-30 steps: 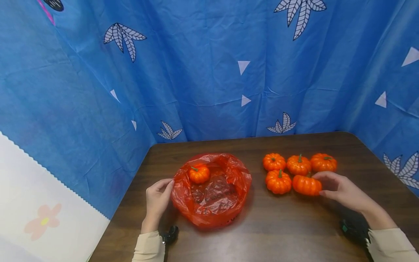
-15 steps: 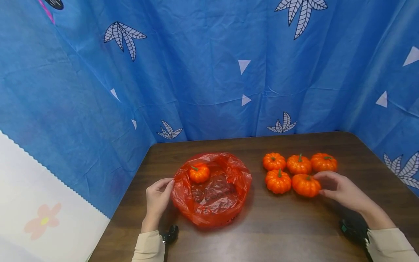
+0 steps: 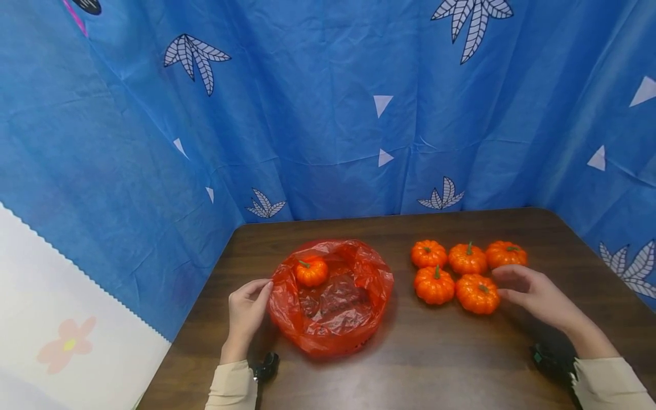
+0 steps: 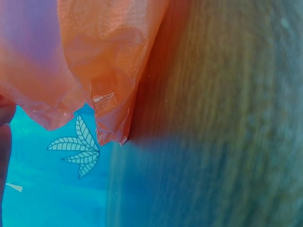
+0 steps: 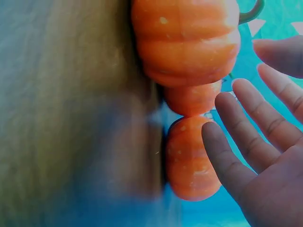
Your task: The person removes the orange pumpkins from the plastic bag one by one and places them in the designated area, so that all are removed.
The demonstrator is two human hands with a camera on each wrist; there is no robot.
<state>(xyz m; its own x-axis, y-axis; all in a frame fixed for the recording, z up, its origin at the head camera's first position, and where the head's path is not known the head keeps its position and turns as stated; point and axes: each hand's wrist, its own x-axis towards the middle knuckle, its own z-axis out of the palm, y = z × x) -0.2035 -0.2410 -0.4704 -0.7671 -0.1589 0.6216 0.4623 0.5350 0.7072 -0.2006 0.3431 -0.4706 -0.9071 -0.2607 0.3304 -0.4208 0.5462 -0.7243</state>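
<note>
A red plastic bag (image 3: 328, 344) stands on the table with its mouth rolled wide. One small orange pumpkin (image 3: 312, 272) lies inside, at the bag's far left. My left hand (image 3: 248, 310) pinches the bag's left rim; in the left wrist view the bag's film (image 4: 109, 52) covers much of the upper left, with fingertips at the edge. My right hand (image 3: 535, 296) is beside the front right pumpkin (image 3: 478, 294), fingers spread and holding nothing. In the right wrist view a small gap parts the thumb (image 5: 281, 54) from the nearest pumpkin (image 5: 187, 42).
Several other small pumpkins make up the cluster, among them a front left one (image 3: 434, 285) and a back right one (image 3: 506, 254). They stand on the dark wooden table (image 3: 430, 353). A blue curtain (image 3: 328, 114) hangs behind the table's far edge.
The front right pumpkin, tipped in my right hand a second ago, now stands stem up on the table. My right hand has let go of it. The left hand has stayed put.
</note>
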